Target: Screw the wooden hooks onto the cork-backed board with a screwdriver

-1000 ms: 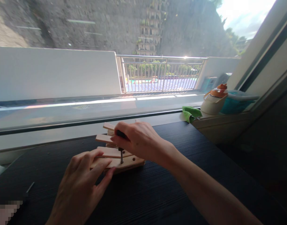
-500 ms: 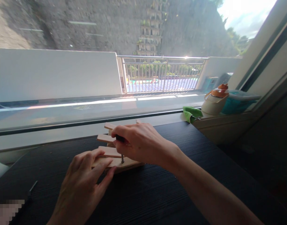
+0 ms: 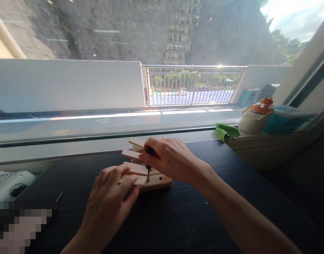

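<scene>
A small slatted wooden piece rests on the dark tabletop, several pale slats pointing left from it. My right hand is closed around the dark handle of a screwdriver. Its shaft stands almost upright, the tip on a screw spot in the front slat. A dark round hole shows just right of the tip. My left hand grips the left end of the front slat, thumb on the near side and fingers over the top. The piece's far right part is hidden behind my right hand.
The black table reaches the window sill. On the sill at right are a green cloth, a cream pot-like container with an orange top, and a teal bin. A grey-white appliance stands beyond the table's left edge.
The view has shifted, so everything sits further right. My right hand has turned and tipped up around the screwdriver, showing more of its handle and the hole beside it. My left hand keeps its grip.
</scene>
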A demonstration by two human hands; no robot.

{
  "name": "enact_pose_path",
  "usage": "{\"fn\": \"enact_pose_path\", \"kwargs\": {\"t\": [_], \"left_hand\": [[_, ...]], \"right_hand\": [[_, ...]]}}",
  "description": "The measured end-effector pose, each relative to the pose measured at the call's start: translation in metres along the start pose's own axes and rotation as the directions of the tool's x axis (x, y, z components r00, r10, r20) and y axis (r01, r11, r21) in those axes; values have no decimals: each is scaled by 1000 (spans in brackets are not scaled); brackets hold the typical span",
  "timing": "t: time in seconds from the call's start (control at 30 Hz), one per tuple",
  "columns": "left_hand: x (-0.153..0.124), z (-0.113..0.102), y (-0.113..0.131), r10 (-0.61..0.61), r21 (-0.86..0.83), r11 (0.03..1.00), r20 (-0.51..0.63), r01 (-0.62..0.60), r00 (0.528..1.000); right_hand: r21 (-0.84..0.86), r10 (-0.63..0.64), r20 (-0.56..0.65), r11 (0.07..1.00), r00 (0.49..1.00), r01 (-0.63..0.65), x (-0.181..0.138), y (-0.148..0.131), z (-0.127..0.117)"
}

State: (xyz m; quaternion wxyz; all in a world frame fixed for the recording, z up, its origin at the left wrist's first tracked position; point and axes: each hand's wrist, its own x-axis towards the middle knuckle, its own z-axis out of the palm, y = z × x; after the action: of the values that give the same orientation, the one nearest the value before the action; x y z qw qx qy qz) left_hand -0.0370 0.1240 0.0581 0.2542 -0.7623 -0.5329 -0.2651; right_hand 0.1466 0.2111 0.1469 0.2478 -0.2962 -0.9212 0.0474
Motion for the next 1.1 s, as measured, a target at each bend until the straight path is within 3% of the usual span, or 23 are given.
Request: {"fn": "enact_pose_path", "kwargs": {"t": [0.2,0.6,1.1], "left_hand": [[-1,-1,3,-49,-3,999,27,49,998],[0,1,2,-52,29,998,-7,52,999],[-6,3,1,-139,-1,990,-16,139,990]], "right_hand": [[10,-55,45,998,997,55,-2,-2,-4],[-23,-8,2,1000,1000,8,1,1,2],[-38,-27,67,999,997,30,-3,-2,-2]]}}
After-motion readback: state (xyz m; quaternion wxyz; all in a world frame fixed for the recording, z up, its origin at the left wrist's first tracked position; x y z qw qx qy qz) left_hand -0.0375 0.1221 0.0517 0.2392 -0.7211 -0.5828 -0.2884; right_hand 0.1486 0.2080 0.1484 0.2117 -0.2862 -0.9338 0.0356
